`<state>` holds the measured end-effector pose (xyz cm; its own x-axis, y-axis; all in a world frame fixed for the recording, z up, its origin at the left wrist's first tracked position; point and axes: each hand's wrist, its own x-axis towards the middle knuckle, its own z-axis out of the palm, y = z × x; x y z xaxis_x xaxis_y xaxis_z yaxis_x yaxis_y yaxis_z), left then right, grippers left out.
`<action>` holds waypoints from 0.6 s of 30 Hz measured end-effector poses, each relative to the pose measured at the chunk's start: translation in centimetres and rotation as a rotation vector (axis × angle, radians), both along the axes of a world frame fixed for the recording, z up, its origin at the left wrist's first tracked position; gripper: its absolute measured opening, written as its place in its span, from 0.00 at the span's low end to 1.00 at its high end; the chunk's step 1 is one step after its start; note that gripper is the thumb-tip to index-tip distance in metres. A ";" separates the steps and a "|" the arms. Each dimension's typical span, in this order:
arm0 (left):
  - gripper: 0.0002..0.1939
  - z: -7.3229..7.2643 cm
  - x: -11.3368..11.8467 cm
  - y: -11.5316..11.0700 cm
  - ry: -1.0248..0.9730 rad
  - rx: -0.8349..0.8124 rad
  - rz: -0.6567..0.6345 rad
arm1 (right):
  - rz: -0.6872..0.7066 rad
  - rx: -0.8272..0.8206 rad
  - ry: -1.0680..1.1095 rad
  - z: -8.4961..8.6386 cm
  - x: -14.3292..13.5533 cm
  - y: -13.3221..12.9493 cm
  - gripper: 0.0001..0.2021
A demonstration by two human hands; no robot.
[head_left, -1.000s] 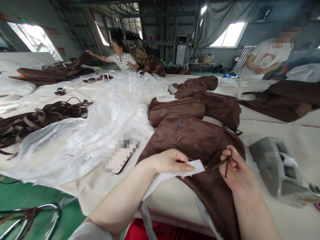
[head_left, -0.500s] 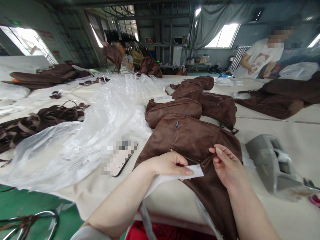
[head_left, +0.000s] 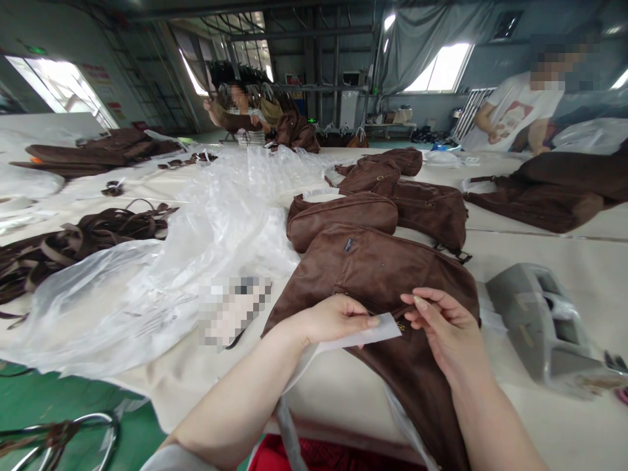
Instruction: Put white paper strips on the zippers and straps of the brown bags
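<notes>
- Now the left hand (head_left: 333,319) pinches a white paper slip (head_left: 370,332) between thumb and fingers, its grip closed on the slip, which lies across the front of the brown bag (head_left: 377,275) at the near table (head_left: 540,248) edge.
- A second ago the right hand (head_left: 441,327) held a thin dark cord pinched at the zipper pull; that cord no longer shows, and the hand has slid in toward 9 o'clock.
- Its fingers (head_left: 417,302) now curl loosely at the small brass zipper pull (head_left: 403,327), touching the slip's end; the grip is half closed, and I cannot tell whether it holds anything.
- So slip and pull now meet at one spot on the bag's pocket.
- At 3 o'clock of the bag sits a grey tape dispenser (head_left: 544,320); at 9 o'clock lies crumpled clear plastic sheeting (head_left: 171,281).
- At 12 o'clock more brown bags (head_left: 422,203) lie in a row.
</notes>
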<state>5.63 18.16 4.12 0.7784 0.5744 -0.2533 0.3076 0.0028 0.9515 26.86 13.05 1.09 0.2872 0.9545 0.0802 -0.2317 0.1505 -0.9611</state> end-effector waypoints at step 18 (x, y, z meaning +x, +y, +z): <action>0.27 -0.7 0.9 -0.6 0.091 0.123 -0.063 | 0.542 0.101 -0.950 1.0 0.3 -1.7 0.20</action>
<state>6.49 17.55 3.41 0.7910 0.5560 -0.2553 0.3882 -0.1337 0.9118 27.17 11.35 2.04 -0.3883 0.9120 0.1320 0.5375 0.3405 -0.7715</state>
